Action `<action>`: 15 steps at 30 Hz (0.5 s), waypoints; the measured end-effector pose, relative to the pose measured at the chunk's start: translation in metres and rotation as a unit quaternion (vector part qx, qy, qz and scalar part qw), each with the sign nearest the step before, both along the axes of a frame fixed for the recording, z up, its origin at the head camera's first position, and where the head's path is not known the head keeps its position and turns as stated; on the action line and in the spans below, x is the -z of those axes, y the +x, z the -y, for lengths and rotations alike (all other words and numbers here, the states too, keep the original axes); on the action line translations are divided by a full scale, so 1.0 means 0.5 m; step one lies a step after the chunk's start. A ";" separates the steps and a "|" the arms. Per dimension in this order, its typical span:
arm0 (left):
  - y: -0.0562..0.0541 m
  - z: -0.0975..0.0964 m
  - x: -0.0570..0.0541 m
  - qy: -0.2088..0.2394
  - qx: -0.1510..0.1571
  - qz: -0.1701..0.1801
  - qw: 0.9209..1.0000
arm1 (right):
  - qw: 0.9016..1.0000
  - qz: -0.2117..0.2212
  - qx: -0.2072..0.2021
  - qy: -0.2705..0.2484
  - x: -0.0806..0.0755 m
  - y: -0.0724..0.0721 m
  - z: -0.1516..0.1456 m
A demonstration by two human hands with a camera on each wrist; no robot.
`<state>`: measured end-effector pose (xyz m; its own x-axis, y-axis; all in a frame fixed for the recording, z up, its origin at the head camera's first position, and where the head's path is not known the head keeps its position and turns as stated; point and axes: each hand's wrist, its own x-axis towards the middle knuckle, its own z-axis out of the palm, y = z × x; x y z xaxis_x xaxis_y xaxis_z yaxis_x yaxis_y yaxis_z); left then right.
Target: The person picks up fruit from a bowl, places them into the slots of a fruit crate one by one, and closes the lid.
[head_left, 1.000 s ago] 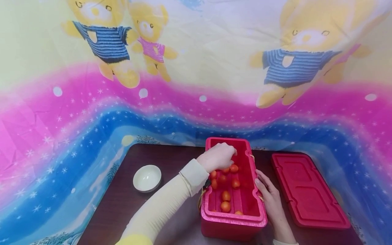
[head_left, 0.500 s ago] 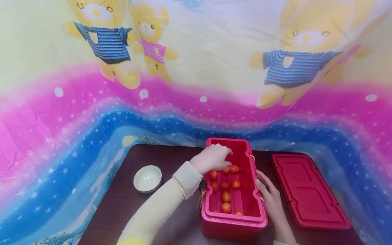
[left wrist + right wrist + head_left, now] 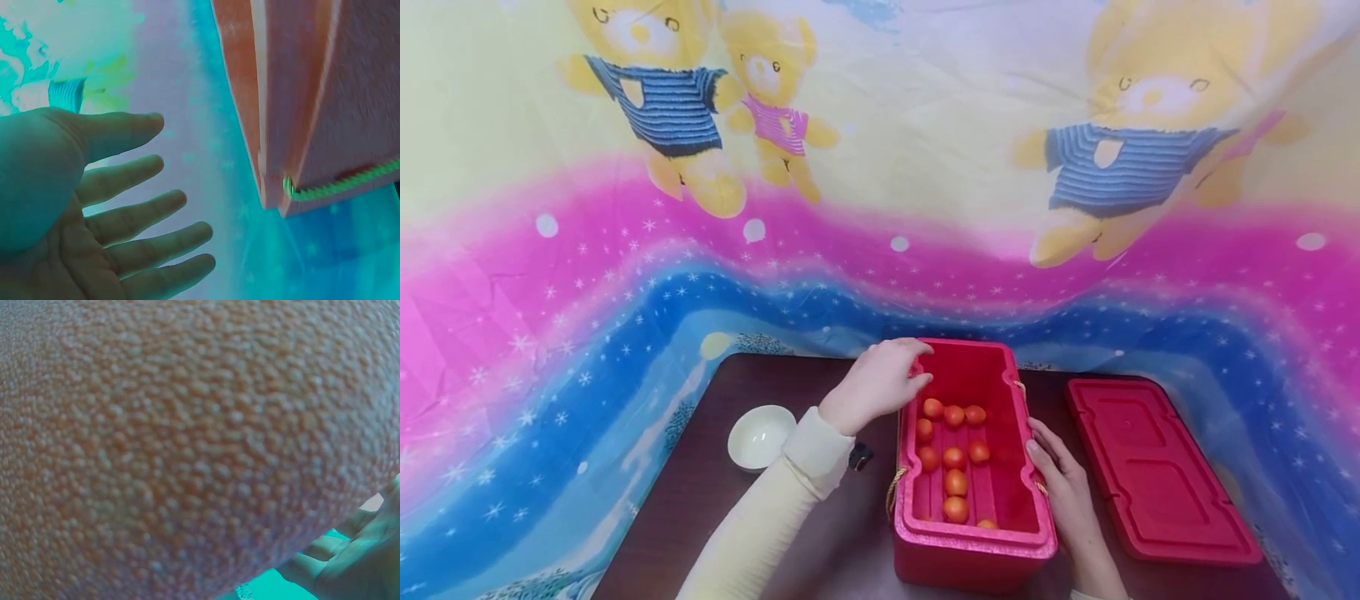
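Note:
A deep red foam box (image 3: 973, 542) stands lidless on the dark table in the head view. Inside it lie several small round orange-red fruits (image 3: 955, 482), like cherry tomatoes. Over the box's far left rim is my left hand (image 3: 880, 379), fingers spread apart. The left wrist view shows that palm (image 3: 125, 231) with nothing in it, beside the box's side and its twisted cord (image 3: 350, 182). My right hand (image 3: 1067, 483) rests against the box's right side. In the right wrist view the grainy box wall (image 3: 187, 425) fills most of the picture, partly hiding the fingers.
A white bowl (image 3: 762, 437) stands on the table (image 3: 700, 517) to the left. The red lid (image 3: 1161, 467) lies flat on the right. Gold cords (image 3: 893, 490) hang on the box's sides. A printed bear cloth (image 3: 887, 167) hangs behind the table.
My left hand has come up out of the box and moved left to its rim, its fingers spreading. More fruits at the far left inside are uncovered. My right hand stays put.

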<state>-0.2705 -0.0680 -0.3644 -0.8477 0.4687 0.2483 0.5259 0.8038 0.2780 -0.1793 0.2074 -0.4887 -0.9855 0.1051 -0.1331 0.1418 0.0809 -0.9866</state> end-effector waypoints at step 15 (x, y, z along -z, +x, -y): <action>0.021 0.116 0.046 0.114 -0.101 -0.035 0.988 | 1.000 0.010 0.002 0.002 0.000 -0.002 0.000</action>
<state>-0.2602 -0.1258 -0.3872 -0.8954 0.2166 0.3891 0.3852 0.8151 0.4326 -0.1804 0.2072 -0.4890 -0.9822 0.1091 -0.1527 0.1622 0.0838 -0.9832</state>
